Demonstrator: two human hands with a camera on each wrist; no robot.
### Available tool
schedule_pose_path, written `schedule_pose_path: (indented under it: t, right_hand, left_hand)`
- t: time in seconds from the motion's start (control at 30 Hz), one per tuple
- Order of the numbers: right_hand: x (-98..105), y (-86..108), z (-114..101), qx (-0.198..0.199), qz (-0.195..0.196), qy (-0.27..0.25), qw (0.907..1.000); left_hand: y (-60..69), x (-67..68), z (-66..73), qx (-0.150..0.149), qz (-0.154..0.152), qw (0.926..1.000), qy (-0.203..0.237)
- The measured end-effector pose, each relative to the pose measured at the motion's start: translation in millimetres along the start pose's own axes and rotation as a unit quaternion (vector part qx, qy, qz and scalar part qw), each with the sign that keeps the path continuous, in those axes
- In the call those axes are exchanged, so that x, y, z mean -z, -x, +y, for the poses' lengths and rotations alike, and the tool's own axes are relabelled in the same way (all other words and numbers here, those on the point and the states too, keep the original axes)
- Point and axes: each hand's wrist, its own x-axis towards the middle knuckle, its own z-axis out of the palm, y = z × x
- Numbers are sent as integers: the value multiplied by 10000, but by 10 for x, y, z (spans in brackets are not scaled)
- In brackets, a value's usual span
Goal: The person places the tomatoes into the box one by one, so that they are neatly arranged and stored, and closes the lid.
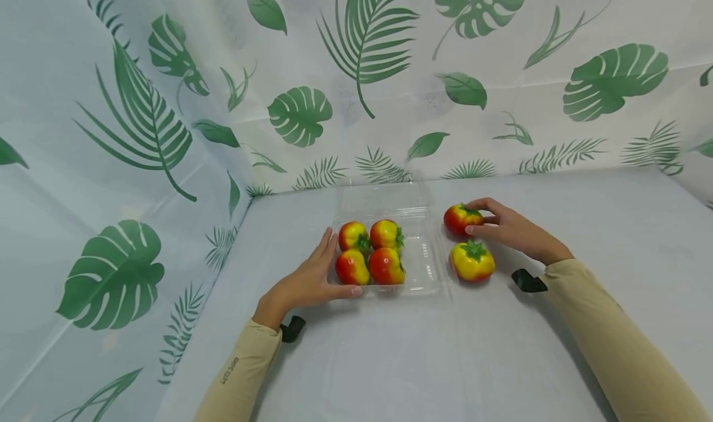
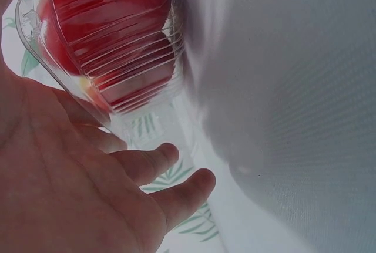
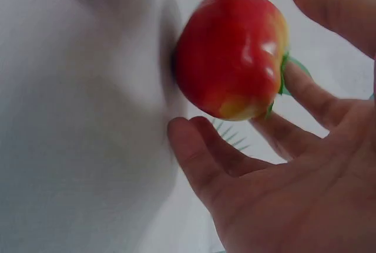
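Observation:
A clear plastic clamshell box [image 1: 426, 267] lies with its lid folded back, holding several red-and-yellow tomatoes [image 1: 387, 266] on its left side. My left hand [image 1: 309, 279] rests against the box's left side, fingers straight and thumb along the front rim. In the left wrist view, the ribbed box wall [image 2: 123, 59] shows red fruit behind it. Right of the box sit two loose tomatoes, a farther one [image 1: 455, 221] and a nearer one [image 1: 473, 262]. Around the farther tomato my right hand [image 1: 504, 227] spreads its fingers; the thumb stands apart from it in the right wrist view.
The opened lid [image 1: 384, 196] lies toward the back, close to a leaf-printed curtain [image 1: 390, 100]. A similar curtain [image 1: 111, 211] hangs at the left. Pale cloth covers the table [image 1: 390, 360]. A black wrist device [image 1: 528, 281] sits beside the right sleeve.

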Motion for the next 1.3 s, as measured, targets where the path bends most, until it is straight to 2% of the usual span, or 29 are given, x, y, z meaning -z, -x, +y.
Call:
schedule_pose_path:
  t: [0.77,0.93,1.2,1.3]
  right_hand:
    - [-74,-49,38,-24,555,102,9984]
    - [-39,-32,32,-90,610,-47,9981]
    - [70,25,-118,-141,754,-352,9964]
    - [77,45,-201,-12,797,-394,9960]
  left_hand:
    - [29,18,17,-35,-14,10000,27]
    - [21,17,11,-77,-22,10000,5]
    - [20,25,19,-135,-40,9999,15]
    - [20,30,16,-109,-42,9999,15]
